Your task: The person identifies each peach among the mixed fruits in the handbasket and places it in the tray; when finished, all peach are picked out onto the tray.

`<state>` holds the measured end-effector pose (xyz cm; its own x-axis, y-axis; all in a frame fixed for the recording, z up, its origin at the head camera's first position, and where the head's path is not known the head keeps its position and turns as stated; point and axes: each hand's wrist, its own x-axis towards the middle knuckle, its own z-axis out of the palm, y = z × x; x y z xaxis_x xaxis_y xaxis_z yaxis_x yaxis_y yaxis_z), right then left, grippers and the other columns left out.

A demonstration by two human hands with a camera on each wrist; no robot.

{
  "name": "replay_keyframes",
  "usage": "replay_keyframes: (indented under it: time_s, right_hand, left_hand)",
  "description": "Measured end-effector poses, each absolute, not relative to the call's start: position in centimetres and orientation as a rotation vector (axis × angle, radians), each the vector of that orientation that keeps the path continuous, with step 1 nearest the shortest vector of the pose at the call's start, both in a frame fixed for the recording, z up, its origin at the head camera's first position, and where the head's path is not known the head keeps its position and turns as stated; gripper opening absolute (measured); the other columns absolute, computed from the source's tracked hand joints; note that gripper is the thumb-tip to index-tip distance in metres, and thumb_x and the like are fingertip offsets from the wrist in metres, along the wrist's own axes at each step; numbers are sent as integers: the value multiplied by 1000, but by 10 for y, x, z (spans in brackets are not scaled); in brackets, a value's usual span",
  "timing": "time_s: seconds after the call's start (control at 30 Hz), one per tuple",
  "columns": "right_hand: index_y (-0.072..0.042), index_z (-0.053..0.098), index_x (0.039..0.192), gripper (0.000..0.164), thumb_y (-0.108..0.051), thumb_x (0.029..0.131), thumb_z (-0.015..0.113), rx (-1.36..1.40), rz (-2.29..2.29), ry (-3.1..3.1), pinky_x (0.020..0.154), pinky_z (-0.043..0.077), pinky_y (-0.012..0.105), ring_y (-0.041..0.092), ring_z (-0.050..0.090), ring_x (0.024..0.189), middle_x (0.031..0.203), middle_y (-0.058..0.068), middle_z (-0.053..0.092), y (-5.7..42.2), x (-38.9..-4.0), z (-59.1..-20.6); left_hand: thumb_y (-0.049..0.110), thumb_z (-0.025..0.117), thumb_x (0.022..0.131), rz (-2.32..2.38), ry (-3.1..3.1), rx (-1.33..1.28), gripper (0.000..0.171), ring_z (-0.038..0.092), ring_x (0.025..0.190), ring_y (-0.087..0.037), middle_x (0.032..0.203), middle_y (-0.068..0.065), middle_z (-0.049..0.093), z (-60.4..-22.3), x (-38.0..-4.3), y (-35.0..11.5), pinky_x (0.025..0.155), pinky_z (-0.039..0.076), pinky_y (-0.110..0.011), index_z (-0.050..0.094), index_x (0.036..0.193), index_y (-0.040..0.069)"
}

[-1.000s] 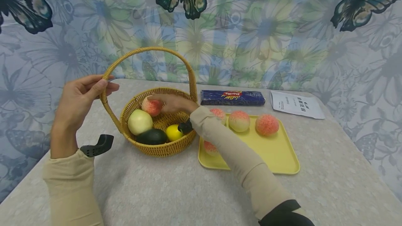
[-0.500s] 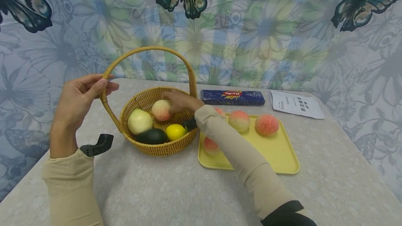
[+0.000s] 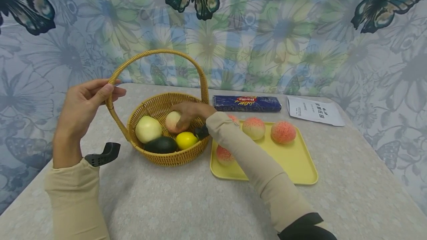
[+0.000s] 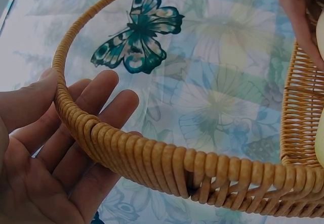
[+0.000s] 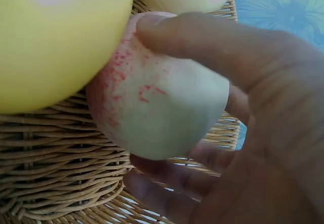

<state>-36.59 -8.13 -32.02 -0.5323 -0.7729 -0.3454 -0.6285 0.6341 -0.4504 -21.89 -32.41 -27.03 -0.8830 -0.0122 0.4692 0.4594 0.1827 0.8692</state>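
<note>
A wicker basket (image 3: 170, 161) with a tall arched handle (image 3: 160, 51) stands on the table's left half. My left hand (image 3: 85, 99) pinches the handle's left side, thumb in front and fingers behind; the left wrist view shows the thumb (image 4: 30, 97) against the woven cane. Inside the basket, my right hand (image 3: 191, 113) grips a pale peach (image 3: 172, 121) with pink speckles. In the right wrist view the thumb lies over the peach (image 5: 157, 92) and the fingers curl beneath. Around it are a pale green round fruit (image 3: 148, 129), a dark green oval fruit (image 3: 161, 145) and a lemon (image 3: 186, 140).
Right of the basket lies a yellow tray (image 3: 283, 167) with several peaches (image 3: 283, 132), partly hidden by my right sleeve (image 3: 253, 162). Behind it are a blue Barilla box (image 3: 227, 105) and a white printed packet (image 3: 315, 111). A floral curtain (image 3: 283, 47) hangs at the back.
My right hand has brought the peach from the basket's back left toward its middle right, turning its pale side forward. The left hand keeps its place on the handle.
</note>
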Motion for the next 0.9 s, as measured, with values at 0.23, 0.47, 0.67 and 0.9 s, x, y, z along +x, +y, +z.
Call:
replay_keyframes:
  time_s: [0.23,0.47,0.67,0.9]
  right_hand:
    - [-13,39,143,65,-19,84,67,-1082,-353,2312,89,45,31,21,50,112,132,8,48,-80,-357,-316]
    - [-16,30,150,76,-18,85,69,-1059,-363,2294,100,38,32,19,37,131,152,7,31,-75,-350,-316]
    - [-15,32,150,75,-21,85,68,-1148,-319,2321,96,41,32,22,42,126,148,8,38,-72,-352,-311]
    - [-11,43,140,63,-20,83,70,-1207,-410,2350,87,46,31,22,52,110,133,10,50,-69,-353,-309]
  left_hand:
    - [15,60,95,-1761,-2072,-426,30,68,91,-8,91,1,74,-272,-211,-319,80,45,-16,64,119,-4]
    - [14,59,95,-1770,-2066,-418,30,68,92,-7,91,1,74,-274,-203,-318,82,43,-15,63,119,-4]
    - [15,59,95,-1760,-2078,-408,31,68,93,-7,92,1,74,-275,-203,-318,83,42,-15,63,120,-3]
    - [17,60,95,-1728,-2094,-391,32,68,92,-6,92,2,74,-275,-205,-318,83,42,-14,63,120,-3]
